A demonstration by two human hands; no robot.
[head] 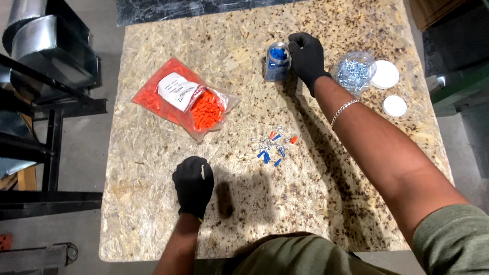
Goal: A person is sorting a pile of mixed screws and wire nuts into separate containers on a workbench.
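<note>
On the board (163,223), the gloved left hand (194,184) lay fisted nearest, holding nothing visible, then one loose pile of parts (272,145), one orange bag (186,99), two white lids (389,87), and farthest the right hand (307,58) gripped one upright jar (278,62) beside a second, screw-filled jar (353,73).

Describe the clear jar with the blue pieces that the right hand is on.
The clear plastic jar stands open, lid off, on the chipboard tabletop, near its far edge. It looks partly filled with small blue connectors. The black-gloved right hand touches its right side, fingers curled against the rim. A second clear jar of silvery pieces sits apart, further right.
</note>
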